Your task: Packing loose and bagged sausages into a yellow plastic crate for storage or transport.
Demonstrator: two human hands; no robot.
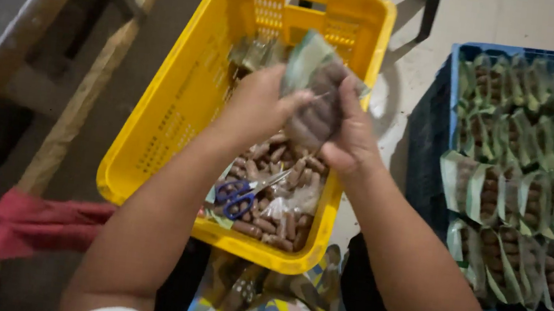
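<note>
Both my hands hold one clear plastic packet of brown pods (pixel 316 104) with a green label, raised above a yellow crate (pixel 179 103). My left hand (pixel 254 108) grips the packet's left side. My right hand (pixel 352 136) pinches its right side, thumb on top. Loose brown pods (pixel 280 222) and several more packets lie in the crate's bottom. Blue-handled scissors (pixel 239 196) rest on those pods, below my left forearm.
A blue crate (pixel 431 145) at the right is filled with rows of finished green-labelled packets. A red cloth (pixel 33 225) lies at the lower left beside a wooden post (pixel 82 98). Patterned fabric covers my lap under the yellow crate.
</note>
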